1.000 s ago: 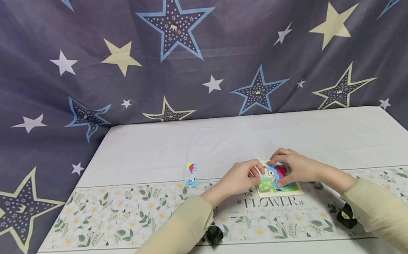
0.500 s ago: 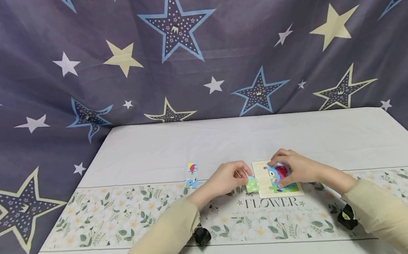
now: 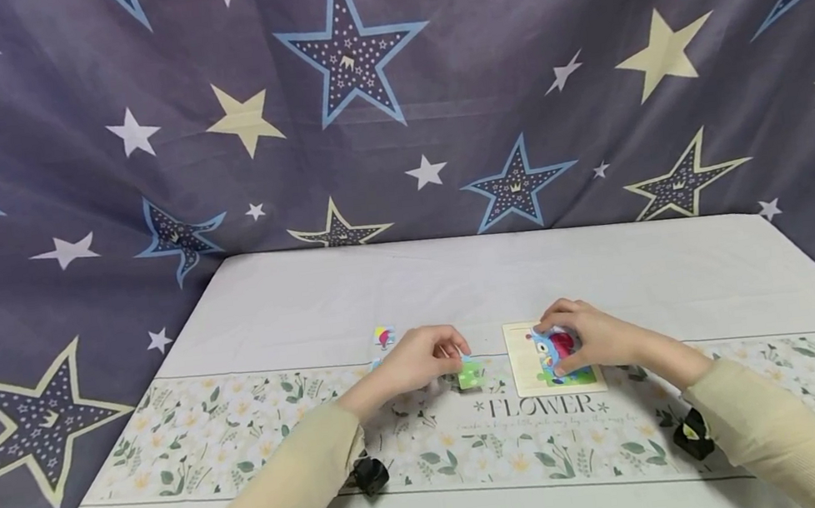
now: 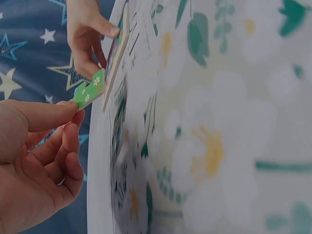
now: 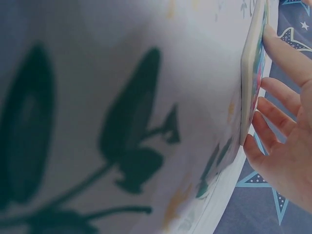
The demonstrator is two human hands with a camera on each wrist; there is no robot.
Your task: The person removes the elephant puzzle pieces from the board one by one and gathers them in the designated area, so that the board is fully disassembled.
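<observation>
My left hand (image 3: 416, 362) pinches a green jigsaw puzzle piece (image 3: 471, 375) between thumb and fingers, held left of the puzzle board. White flowers show on that piece (image 4: 90, 92) in the left wrist view. My right hand (image 3: 592, 338) rests on the wooden puzzle board (image 3: 522, 360), its thumb and fingers spread over the right part. Blue, red and green pieces lie fitted there, partly covered by the hand; bare wood shows in the board's left part. From the right wrist, loosely bent fingers (image 5: 273, 124) touch the board's face and edge.
A puzzle piece with a red and yellow balloon (image 3: 384, 337) lies on the table left of my left hand. Near it, a blue piece (image 3: 375, 365) is mostly hidden by that hand. A floral runner (image 3: 245, 415) crosses the white table; a starry curtain (image 3: 395, 146) hangs behind.
My left hand has drawn leftward from the board, taking the green piece along and baring the wood beneath. It now partly covers the blue piece. My right hand has stayed in place.
</observation>
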